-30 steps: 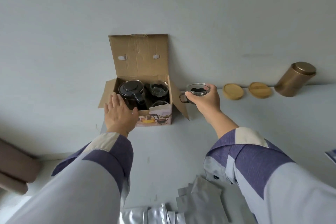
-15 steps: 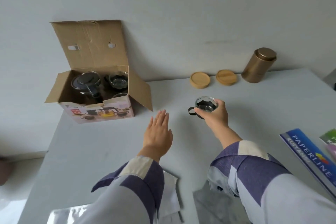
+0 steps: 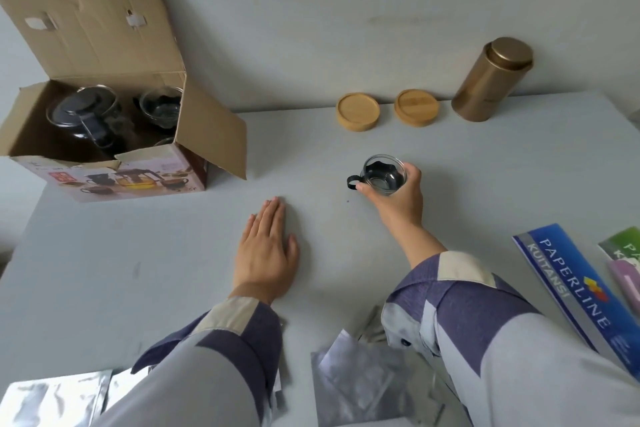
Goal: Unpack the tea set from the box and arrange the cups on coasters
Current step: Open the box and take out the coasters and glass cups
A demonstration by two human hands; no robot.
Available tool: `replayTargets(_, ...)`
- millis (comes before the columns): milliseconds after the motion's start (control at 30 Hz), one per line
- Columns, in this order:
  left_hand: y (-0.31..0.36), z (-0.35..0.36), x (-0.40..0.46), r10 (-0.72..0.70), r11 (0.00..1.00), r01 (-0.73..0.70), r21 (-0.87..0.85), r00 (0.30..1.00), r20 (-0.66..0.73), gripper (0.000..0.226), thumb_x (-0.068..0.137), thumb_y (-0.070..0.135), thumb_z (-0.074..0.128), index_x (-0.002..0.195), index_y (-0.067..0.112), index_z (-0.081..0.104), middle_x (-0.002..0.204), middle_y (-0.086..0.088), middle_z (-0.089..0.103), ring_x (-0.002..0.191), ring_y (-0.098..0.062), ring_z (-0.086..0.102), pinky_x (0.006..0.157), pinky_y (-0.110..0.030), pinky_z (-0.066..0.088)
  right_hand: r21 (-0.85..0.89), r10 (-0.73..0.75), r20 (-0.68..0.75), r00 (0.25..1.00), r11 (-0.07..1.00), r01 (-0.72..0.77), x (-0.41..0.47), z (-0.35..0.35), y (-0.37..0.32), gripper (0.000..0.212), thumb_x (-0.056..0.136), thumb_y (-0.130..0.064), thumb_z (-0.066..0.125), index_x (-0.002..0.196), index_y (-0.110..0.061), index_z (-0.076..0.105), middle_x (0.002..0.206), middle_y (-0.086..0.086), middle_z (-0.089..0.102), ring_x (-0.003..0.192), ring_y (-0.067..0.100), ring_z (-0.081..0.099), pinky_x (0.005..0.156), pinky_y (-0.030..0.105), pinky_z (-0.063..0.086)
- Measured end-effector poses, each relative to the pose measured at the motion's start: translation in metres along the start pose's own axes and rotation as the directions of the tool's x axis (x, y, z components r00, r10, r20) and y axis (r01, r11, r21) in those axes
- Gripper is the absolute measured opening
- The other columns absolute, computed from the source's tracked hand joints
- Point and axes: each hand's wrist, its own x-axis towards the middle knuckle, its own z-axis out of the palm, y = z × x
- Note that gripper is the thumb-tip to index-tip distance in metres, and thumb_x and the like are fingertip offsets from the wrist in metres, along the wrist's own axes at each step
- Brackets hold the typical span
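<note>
My right hand [image 3: 398, 199] holds the glass cup [image 3: 382, 175] by its rim from above, thumb and fingers curled round it, over the table [image 3: 138, 270] near the two wooden coasters [image 3: 357, 111]. My left hand [image 3: 266, 253] lies flat, fingers straight, holding nothing. The teapot [image 3: 81, 114] and other cups wait in the box [image 3: 138, 180] at far left. Next, I judge, the cup goes onto the nearer coaster, set down level and centred.
</note>
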Motion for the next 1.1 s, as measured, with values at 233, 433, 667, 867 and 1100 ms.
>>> replayTargets(233, -0.001, -0.002, 0.000, -0.005, 1.000, 0.005, 0.005, 1.000, -0.001, 0.067, 0.090, 0.042, 0.020, 0.149, 0.011, 0.025, 0.157, -0.002, 0.020, 0.146, -0.014, 0.013, 0.118, -0.028, 0.002, -0.021, 0.028, 0.133, 0.991, 0.999, -0.026, 0.003, -0.008, 0.000, 0.114, 0.057, -0.023, 0.090, 0.145, -0.015, 0.019, 0.145, 0.006, 0.038, 0.130, 0.019, 0.043, 0.106, 0.026, 0.034)
replayTargets(433, -0.003, -0.010, 0.004, 0.016, 0.998, -0.011, -0.056, 0.996, 0.085, 0.059, 0.097, 0.036, 0.024, 0.151, 0.012, 0.018, 0.159, -0.001, 0.010, 0.147, -0.013, 0.004, 0.117, -0.026, -0.006, -0.401, -0.087, 0.090, 0.992, 0.909, 0.117, -0.003, -0.022, -0.042, 0.113, 0.059, -0.042, 0.086, 0.148, -0.018, 0.019, 0.151, 0.002, 0.032, 0.138, 0.026, 0.028, 0.111, 0.042, 0.029)
replayTargets(667, -0.049, -0.075, 0.003, -0.003, 0.999, -0.004, -0.039, 0.983, -0.184, 0.041, 0.095, 0.017, 0.044, 0.136, 0.011, 0.048, 0.142, -0.004, 0.047, 0.133, -0.020, 0.041, 0.113, -0.032, 0.026, -0.263, -0.331, 0.220, 0.918, 0.886, 0.383, -0.033, 0.045, -0.110, 0.039, 0.085, -0.017, 0.065, 0.123, -0.015, 0.055, 0.118, 0.002, 0.059, 0.115, 0.025, 0.050, 0.091, 0.034, 0.040)
replayTargets(867, -0.124, -0.154, 0.025, -0.032, 0.999, 0.045, 0.014, 0.871, -0.489, 0.034, 0.093, 0.015, 0.044, 0.125, 0.009, 0.054, 0.131, -0.007, 0.053, 0.126, -0.024, 0.046, 0.107, -0.037, 0.035, -0.109, -0.510, 0.393, 0.765, 0.800, 0.590, -0.083, 0.133, -0.191, 0.022, 0.085, -0.011, 0.063, 0.106, -0.012, 0.068, 0.107, 0.005, 0.067, 0.097, 0.019, 0.061, 0.083, 0.024, 0.044)
replayTargets(1100, -0.212, -0.194, 0.065, -0.282, 0.951, 0.303, 0.066, 0.934, -0.220, 0.063, 0.095, 0.046, 0.036, 0.147, 0.013, 0.025, 0.159, -0.004, 0.012, 0.147, -0.019, -0.001, 0.119, -0.042, -0.003, -0.416, -0.224, 0.643, 0.733, 0.701, 0.579, -0.104, 0.212, -0.257, 0.032, 0.090, -0.029, 0.055, 0.120, -0.019, 0.060, 0.111, 0.002, 0.063, 0.082, 0.017, 0.056, 0.063, 0.022, 0.044)
